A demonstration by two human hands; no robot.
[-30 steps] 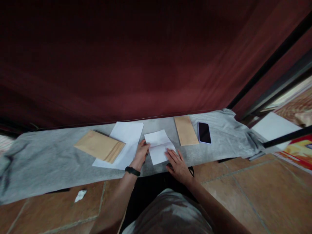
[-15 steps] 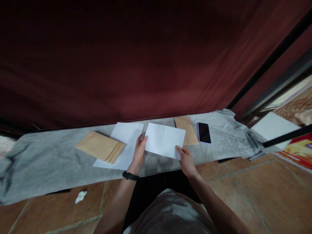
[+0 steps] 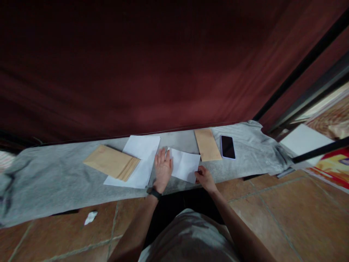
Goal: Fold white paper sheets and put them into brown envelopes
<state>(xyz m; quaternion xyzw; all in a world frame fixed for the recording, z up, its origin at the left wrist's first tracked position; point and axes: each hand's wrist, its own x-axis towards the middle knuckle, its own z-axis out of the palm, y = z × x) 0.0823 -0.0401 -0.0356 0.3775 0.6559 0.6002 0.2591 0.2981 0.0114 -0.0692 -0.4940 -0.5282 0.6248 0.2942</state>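
A white sheet of paper (image 3: 184, 165) with a faint crease lies on the grey cloth in front of me. Flat along its left edge rests my left hand (image 3: 163, 168), fingers stretched out and a dark band on the wrist. At the lower right corner, my right hand (image 3: 205, 177) pinches the paper between thumb and fingers. To the left, a stack of brown envelopes (image 3: 109, 162) partly covers larger white sheets (image 3: 145, 149). A single brown envelope (image 3: 208, 145) lies just beyond my right hand.
A phone (image 3: 227, 147) with a dark screen lies right of the single envelope. The grey cloth (image 3: 54, 174) covers a long narrow surface against a dark red curtain (image 3: 163, 91). A crumpled white scrap (image 3: 91, 217) is on the tiled floor, and a dark bar (image 3: 302, 69) slants at the right.
The paper has come down onto the cloth, nearer to me, and looks smaller. My left hand has gone from gripping its edge to lying flat; my right hand still holds the corner.
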